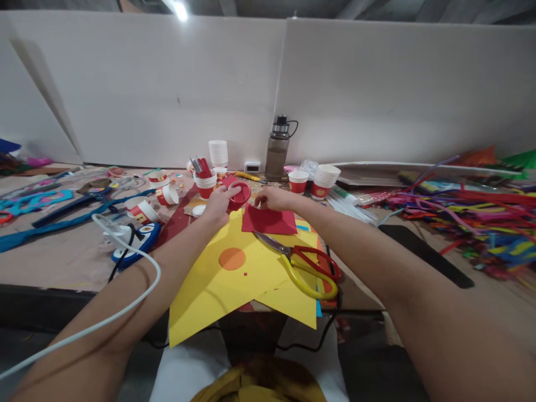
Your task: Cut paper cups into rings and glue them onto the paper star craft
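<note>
Fairly narrow — left grip (221, 201) on round red piece (243, 198)

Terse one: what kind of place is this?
Looks like a craft workspace: red paper and yellow paper on the worktop, scissors lying over the yellow, and a heap of multicoloured strips at the right.
</note>
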